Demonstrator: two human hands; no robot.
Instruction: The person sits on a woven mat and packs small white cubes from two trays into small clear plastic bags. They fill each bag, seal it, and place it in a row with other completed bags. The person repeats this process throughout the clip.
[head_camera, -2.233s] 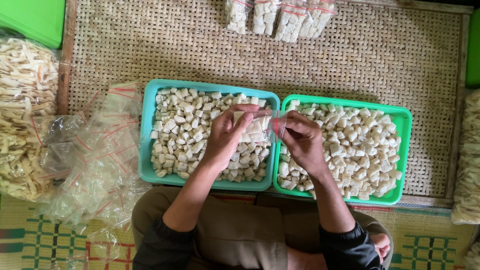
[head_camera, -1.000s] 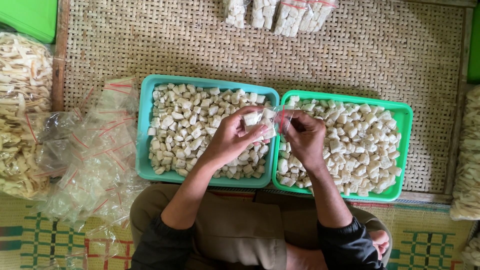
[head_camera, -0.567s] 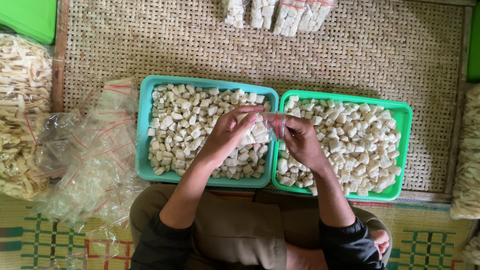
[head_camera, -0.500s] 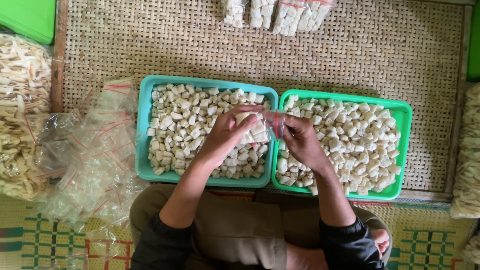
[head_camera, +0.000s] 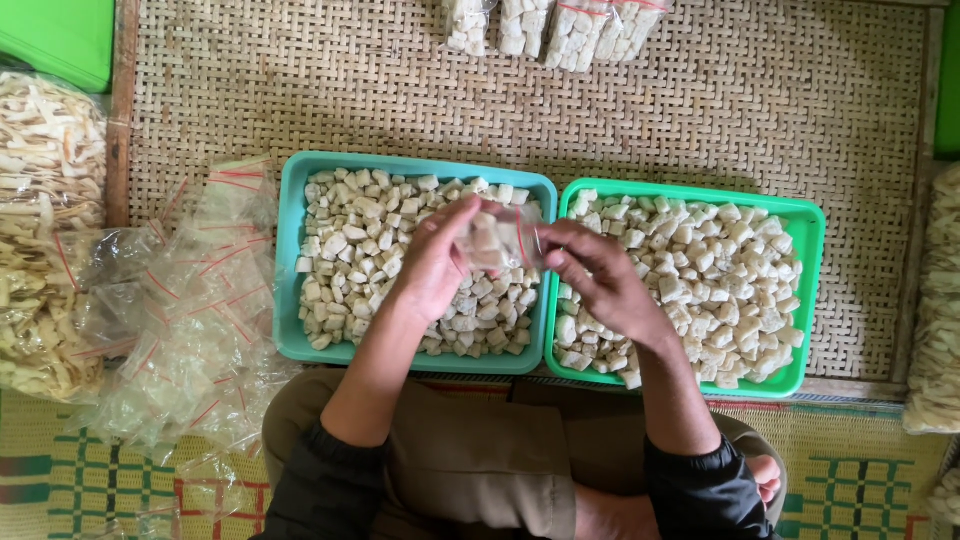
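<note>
Small clear bag (head_camera: 497, 243) of pale cubes pinched shut-fisted between left hand (head_camera: 432, 262) and right hand (head_camera: 597, 277), above teal tray (head_camera: 300, 345), green tray (head_camera: 812, 228) at three o'clock, catching spills.

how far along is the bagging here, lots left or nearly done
Early on, by the look of it. Done: four filled bags lie at the top of the woven mat. In hand: the left hand and right hand hold a small bag of pieces between them. Left: the blue tray and green tray are both full, and a pile of empty bags waits at the left.
</note>
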